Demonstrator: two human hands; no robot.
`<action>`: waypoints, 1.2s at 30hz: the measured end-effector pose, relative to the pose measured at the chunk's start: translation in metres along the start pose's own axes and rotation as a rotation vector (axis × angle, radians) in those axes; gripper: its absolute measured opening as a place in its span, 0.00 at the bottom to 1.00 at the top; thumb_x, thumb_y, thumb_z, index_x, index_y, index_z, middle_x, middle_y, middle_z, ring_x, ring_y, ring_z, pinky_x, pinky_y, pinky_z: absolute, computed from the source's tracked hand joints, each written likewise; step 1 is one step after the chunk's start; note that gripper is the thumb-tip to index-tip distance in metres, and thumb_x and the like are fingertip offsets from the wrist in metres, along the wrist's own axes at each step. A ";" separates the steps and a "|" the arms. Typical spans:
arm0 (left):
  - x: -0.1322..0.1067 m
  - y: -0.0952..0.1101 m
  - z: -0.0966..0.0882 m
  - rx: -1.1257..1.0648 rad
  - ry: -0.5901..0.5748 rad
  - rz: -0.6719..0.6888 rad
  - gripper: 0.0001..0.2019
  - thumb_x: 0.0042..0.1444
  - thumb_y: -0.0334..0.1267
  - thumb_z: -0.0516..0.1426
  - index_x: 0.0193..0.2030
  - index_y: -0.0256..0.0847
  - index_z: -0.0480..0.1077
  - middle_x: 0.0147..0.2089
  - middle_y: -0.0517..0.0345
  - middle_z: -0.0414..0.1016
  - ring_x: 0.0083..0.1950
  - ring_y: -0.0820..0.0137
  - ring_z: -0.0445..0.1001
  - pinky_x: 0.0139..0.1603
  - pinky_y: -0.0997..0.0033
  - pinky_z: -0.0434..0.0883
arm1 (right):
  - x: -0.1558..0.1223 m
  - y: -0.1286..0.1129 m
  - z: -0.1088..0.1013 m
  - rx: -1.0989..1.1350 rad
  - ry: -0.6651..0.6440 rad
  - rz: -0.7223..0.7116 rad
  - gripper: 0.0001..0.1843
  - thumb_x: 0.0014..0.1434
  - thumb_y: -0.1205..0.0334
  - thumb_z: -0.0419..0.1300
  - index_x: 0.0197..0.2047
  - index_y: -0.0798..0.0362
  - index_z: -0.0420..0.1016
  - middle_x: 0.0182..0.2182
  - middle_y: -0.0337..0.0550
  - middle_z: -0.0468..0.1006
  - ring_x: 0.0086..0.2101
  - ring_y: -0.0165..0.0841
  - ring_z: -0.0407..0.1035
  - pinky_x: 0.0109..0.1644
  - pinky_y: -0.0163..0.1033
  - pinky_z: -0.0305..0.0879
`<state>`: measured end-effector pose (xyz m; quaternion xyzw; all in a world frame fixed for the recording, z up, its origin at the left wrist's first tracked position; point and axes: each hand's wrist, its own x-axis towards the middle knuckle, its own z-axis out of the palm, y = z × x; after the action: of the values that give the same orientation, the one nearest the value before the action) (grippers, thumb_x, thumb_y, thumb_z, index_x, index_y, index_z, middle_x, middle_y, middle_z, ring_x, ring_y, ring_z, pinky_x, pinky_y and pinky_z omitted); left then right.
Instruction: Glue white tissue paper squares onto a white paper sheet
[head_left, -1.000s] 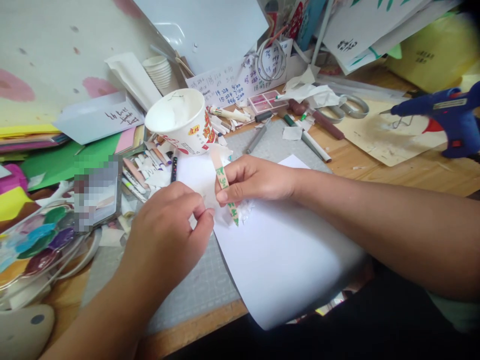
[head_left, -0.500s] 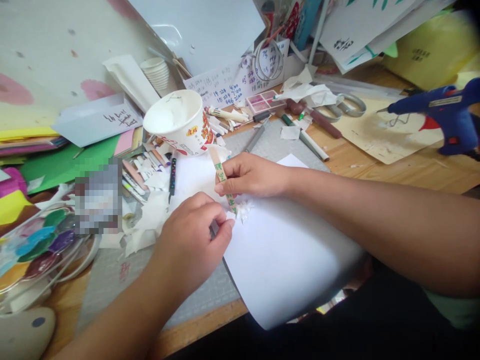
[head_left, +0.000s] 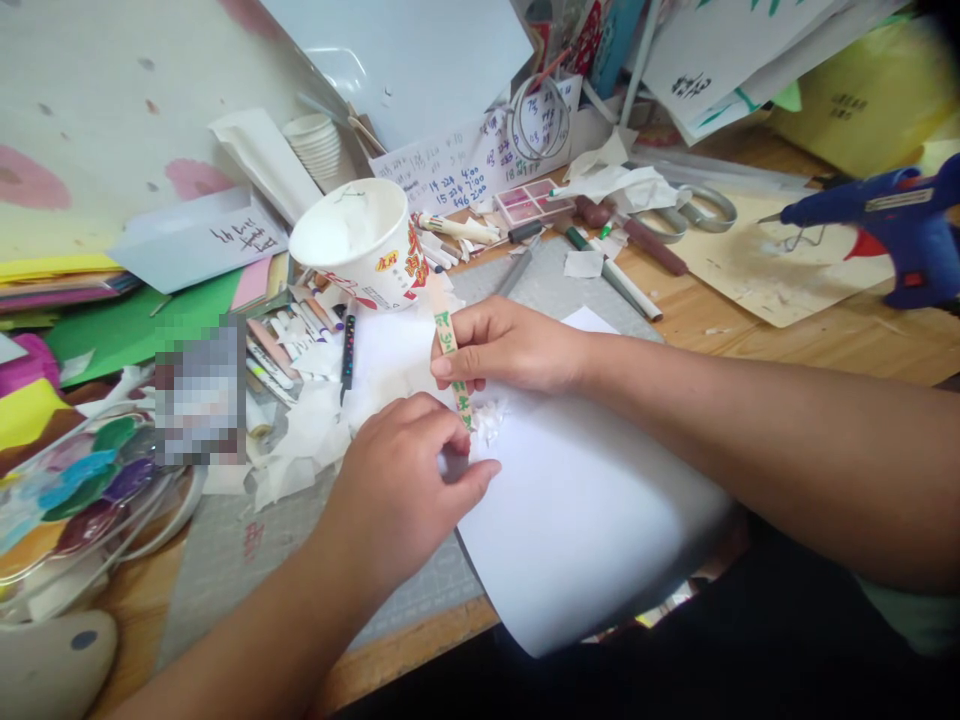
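My right hand (head_left: 514, 350) pinches a narrow tan strip with green print (head_left: 463, 395), which looks like double-sided tape. The strip stands slanted, its lower end by a small heap of white scraps (head_left: 489, 420). Both lie over a large white paper sheet (head_left: 577, 500) whose front edge curls down past the table edge. Just left of the strip's lower end is my left hand (head_left: 405, 480). Its thumb and index finger are apart with nothing visible between them; the other fingers are partly hidden.
A white paper bowl (head_left: 356, 245) stands behind my hands. Markers and torn paper (head_left: 300, 440) lie left on a grey cutting mat (head_left: 217, 560). A paint palette (head_left: 97, 480) is at far left. Scissors (head_left: 705, 212) and a blue glue gun (head_left: 877, 225) lie right.
My left thumb and index finger have parted; the small white piece they pinched no longer shows between them. My right hand keeps hold of the strip in nearly the same place.
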<state>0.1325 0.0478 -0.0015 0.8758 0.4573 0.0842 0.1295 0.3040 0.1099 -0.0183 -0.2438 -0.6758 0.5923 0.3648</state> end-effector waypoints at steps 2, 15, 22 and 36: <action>0.001 -0.001 0.000 0.002 -0.009 -0.024 0.11 0.49 0.43 0.60 0.25 0.42 0.64 0.30 0.59 0.69 0.36 0.64 0.69 0.38 0.62 0.67 | -0.001 -0.001 0.001 0.002 -0.022 0.009 0.10 0.56 0.68 0.58 0.24 0.59 0.67 0.17 0.32 0.65 0.21 0.22 0.59 0.25 0.28 0.56; 0.004 -0.004 0.002 -0.068 -0.003 -0.149 0.10 0.46 0.45 0.60 0.25 0.42 0.68 0.32 0.59 0.70 0.31 0.67 0.69 0.36 0.65 0.68 | -0.005 -0.007 0.005 -0.135 -0.214 -0.087 0.10 0.60 0.68 0.53 0.27 0.60 0.67 0.21 0.36 0.70 0.26 0.24 0.64 0.32 0.29 0.61; 0.009 -0.008 0.001 -0.126 -0.042 -0.192 0.12 0.46 0.46 0.61 0.23 0.41 0.68 0.31 0.60 0.69 0.28 0.69 0.68 0.33 0.67 0.66 | -0.006 -0.009 0.006 -0.290 -0.202 -0.101 0.09 0.60 0.67 0.53 0.30 0.61 0.69 0.23 0.38 0.72 0.28 0.26 0.67 0.34 0.30 0.61; 0.013 -0.015 0.002 -0.179 -0.021 -0.123 0.08 0.49 0.40 0.60 0.24 0.40 0.67 0.29 0.61 0.67 0.27 0.71 0.66 0.31 0.69 0.65 | -0.005 -0.015 0.006 -0.545 -0.243 -0.086 0.07 0.59 0.69 0.53 0.31 0.59 0.70 0.25 0.37 0.74 0.27 0.25 0.66 0.33 0.29 0.57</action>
<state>0.1286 0.0660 -0.0075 0.8317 0.4997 0.1072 0.2168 0.3035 0.0998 -0.0044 -0.2313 -0.8582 0.3980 0.2274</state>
